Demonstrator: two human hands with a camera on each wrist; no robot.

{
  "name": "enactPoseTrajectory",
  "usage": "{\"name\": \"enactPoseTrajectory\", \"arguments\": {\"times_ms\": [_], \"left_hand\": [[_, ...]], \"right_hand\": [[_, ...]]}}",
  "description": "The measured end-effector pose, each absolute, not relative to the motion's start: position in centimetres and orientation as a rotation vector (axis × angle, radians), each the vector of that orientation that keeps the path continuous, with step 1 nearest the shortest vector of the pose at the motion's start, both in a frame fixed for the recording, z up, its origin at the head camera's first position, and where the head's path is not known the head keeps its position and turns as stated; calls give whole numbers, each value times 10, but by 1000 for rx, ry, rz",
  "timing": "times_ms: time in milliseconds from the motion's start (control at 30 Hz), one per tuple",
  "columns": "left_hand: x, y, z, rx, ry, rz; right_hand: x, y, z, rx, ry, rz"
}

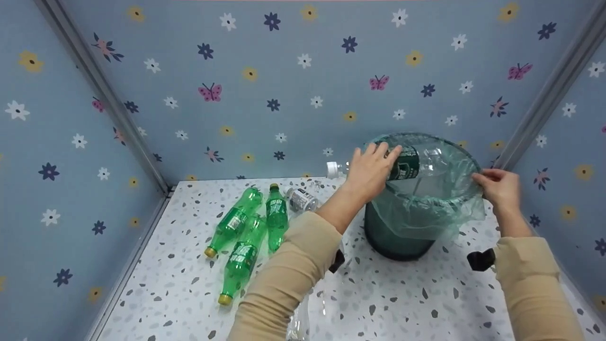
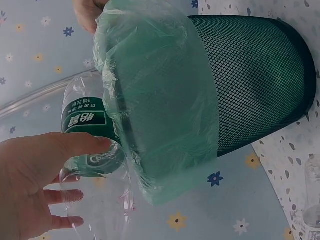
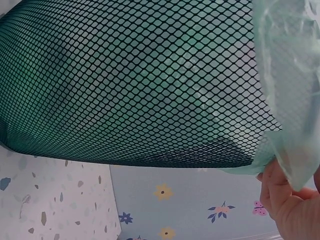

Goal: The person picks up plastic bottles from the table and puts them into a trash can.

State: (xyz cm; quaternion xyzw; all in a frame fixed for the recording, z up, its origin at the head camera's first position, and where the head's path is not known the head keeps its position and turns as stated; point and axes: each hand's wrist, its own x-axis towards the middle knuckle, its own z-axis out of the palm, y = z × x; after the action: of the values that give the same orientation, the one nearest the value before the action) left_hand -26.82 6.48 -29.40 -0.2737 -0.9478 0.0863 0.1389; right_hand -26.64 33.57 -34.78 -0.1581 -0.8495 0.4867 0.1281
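Note:
My left hand [image 1: 369,171] grips a clear plastic bottle [image 1: 432,161] with a dark green label and a white cap. The bottle lies sideways over the mouth of a dark mesh trash bin [image 1: 397,241], its base toward the right. In the left wrist view, the thumb and spread fingers curl round the bottle [image 2: 82,92]. A thin green trash bag [image 1: 412,215] lines the bin and folds down over its rim. At the right side of that rim, my right hand [image 1: 503,189] pinches the bag's edge. The bag [image 3: 295,95] partly hides its fingers in the right wrist view.
Left of the bin lie several green bottles [image 1: 241,258] with yellowish or dark caps. A small clear bottle [image 1: 303,200] lies behind my left forearm, and another clear bottle [image 1: 298,324] shows partly at the front edge. Patterned walls [image 1: 303,94] enclose the speckled table [image 1: 156,284].

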Motion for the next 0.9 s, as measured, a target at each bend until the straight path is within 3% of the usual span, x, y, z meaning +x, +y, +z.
{"name": "enactPoseTrajectory", "arguments": {"times_ms": [900], "left_hand": [[-276, 88, -295, -898, -2667, 531]], "right_hand": [[-268, 334, -348, -500, -2474, 1413]]}}
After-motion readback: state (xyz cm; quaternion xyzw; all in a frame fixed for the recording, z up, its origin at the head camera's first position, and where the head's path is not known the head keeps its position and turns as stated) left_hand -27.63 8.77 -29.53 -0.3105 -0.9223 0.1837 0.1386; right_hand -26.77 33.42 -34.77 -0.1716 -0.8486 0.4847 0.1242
